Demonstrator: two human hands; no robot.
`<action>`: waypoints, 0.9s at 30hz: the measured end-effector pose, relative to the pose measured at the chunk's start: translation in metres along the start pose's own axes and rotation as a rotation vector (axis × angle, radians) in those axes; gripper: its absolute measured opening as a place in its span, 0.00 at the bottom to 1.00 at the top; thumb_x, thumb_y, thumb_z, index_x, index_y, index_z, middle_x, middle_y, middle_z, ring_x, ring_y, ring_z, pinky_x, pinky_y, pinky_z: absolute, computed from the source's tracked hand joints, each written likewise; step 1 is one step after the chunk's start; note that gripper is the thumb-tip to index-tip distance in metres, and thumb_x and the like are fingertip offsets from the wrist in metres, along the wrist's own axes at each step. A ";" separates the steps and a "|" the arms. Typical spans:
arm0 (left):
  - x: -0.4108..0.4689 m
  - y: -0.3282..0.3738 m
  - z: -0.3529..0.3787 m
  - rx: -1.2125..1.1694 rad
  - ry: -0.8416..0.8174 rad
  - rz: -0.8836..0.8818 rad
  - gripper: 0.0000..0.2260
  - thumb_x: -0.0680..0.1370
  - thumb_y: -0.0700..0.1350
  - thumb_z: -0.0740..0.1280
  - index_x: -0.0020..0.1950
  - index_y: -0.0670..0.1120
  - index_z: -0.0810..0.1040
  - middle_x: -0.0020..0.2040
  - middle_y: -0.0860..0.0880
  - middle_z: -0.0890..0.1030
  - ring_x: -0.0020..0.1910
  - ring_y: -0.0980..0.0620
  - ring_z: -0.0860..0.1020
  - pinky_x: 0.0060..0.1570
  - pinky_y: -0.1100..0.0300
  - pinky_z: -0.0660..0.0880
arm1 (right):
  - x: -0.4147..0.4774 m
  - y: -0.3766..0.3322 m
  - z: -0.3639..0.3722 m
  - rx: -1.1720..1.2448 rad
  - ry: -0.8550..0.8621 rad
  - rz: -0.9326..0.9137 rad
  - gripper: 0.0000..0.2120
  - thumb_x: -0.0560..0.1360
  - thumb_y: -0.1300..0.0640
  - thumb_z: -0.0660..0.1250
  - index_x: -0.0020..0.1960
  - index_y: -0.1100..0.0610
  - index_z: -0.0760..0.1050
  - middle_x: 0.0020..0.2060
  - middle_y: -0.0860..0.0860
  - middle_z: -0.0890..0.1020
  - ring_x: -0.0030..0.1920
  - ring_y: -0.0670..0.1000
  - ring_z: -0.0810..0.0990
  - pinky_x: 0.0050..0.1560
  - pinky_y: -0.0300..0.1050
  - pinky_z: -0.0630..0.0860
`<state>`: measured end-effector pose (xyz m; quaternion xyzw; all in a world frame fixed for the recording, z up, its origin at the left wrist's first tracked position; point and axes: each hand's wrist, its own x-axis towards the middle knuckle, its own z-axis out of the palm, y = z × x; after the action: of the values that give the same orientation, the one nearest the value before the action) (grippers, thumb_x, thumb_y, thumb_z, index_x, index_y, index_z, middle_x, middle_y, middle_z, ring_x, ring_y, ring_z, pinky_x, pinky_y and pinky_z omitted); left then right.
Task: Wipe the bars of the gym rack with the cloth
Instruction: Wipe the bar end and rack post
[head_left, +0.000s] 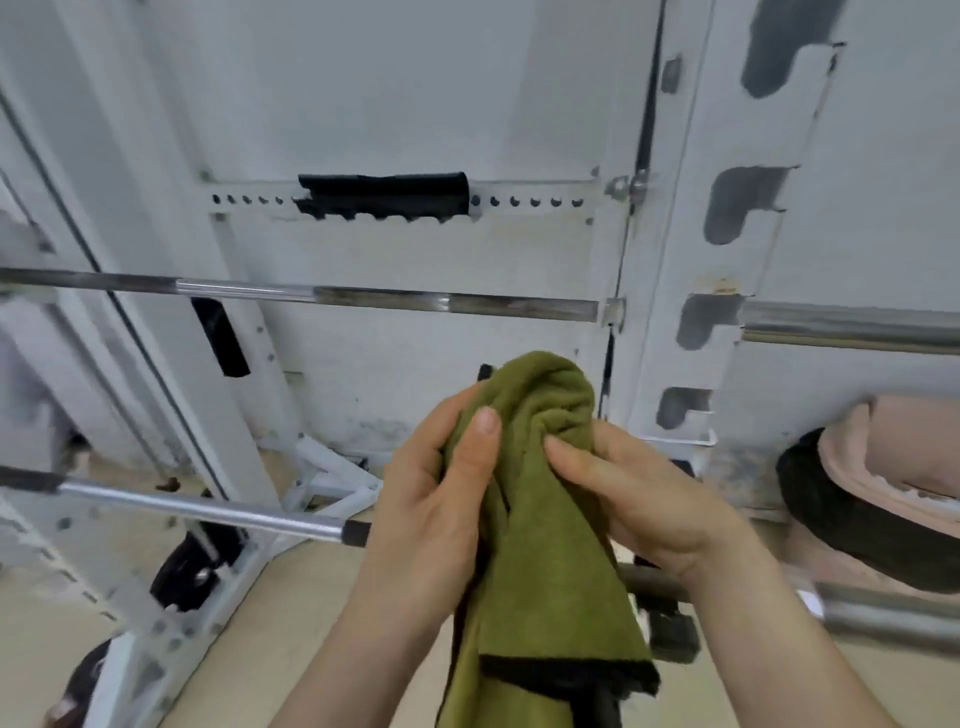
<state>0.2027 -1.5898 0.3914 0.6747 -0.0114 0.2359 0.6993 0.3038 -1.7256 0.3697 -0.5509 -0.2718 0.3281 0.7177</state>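
From the head camera, you are holding the green cloth bunched between both hands, in front of the white gym rack and below its upper bar. Your left hand is closing around the cloth's left side, thumb lying up across the front of the fabric and the other fingers wrapping behind, where they are hidden. Your right hand is gripping the cloth from the right, its fingertips pressing into the folds near the top of the bundle and the palm cupping the side. The top of the cloth is rounding up above both hands, and the rest is hanging down between your wrists, showing a dark hem at its lower edge. The cloth is not touching any bar. A second, lower bar is running in from the left and passing behind your left hand. The upright of the rack, with its dark slots, is standing just right of the cloth.
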 end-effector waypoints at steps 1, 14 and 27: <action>-0.013 0.005 -0.029 0.020 0.036 0.012 0.11 0.78 0.49 0.61 0.55 0.55 0.81 0.51 0.56 0.84 0.53 0.58 0.81 0.51 0.65 0.77 | 0.012 0.010 0.027 -0.002 0.032 -0.009 0.12 0.70 0.49 0.73 0.51 0.53 0.84 0.53 0.57 0.84 0.54 0.55 0.82 0.52 0.45 0.79; -0.128 0.048 -0.344 0.017 0.420 -0.188 0.10 0.80 0.42 0.62 0.54 0.53 0.81 0.51 0.45 0.84 0.48 0.42 0.82 0.44 0.50 0.78 | 0.164 0.072 0.302 0.111 -0.076 -0.045 0.14 0.63 0.65 0.61 0.42 0.60 0.83 0.41 0.59 0.83 0.45 0.56 0.81 0.54 0.50 0.78; -0.083 0.043 -0.507 0.148 0.120 -0.145 0.13 0.79 0.42 0.62 0.58 0.53 0.80 0.43 0.33 0.81 0.41 0.39 0.80 0.43 0.51 0.79 | 0.302 0.171 0.428 -0.375 -0.973 0.130 0.25 0.70 0.62 0.71 0.63 0.45 0.75 0.59 0.46 0.81 0.60 0.46 0.78 0.58 0.42 0.75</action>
<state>-0.0394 -1.1361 0.3585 0.7081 0.0968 0.2246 0.6624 0.1450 -1.2002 0.3172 -0.4695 -0.5931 0.5354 0.3757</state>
